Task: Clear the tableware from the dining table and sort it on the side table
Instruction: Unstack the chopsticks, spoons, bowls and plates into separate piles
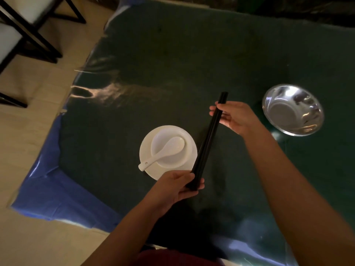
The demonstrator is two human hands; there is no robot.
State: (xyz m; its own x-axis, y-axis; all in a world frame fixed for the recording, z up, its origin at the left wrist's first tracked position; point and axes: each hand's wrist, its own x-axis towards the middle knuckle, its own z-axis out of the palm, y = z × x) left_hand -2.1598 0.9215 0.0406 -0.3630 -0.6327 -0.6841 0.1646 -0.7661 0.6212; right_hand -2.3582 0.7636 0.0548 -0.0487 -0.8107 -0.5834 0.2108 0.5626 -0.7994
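Both forearms are reaching in from the bottom edge. Left hand (179, 186) is pinching the near end of the black chopsticks (207, 141); right hand (233, 117) is gripping near the far end, thumb and fingers closed around them. Chopsticks are being held together as a pair, slanted, above the dark green tablecloth (172, 73). Just left of them, a white plate (189, 157) is carrying a white bowl (171, 160) with a white spoon (163, 152) lying in it, handle sticking out over the plate's rim. Steel bowl (293, 110) is sitting apart, beyond the right hand. Chair (28, 29) is standing on the floor far left.
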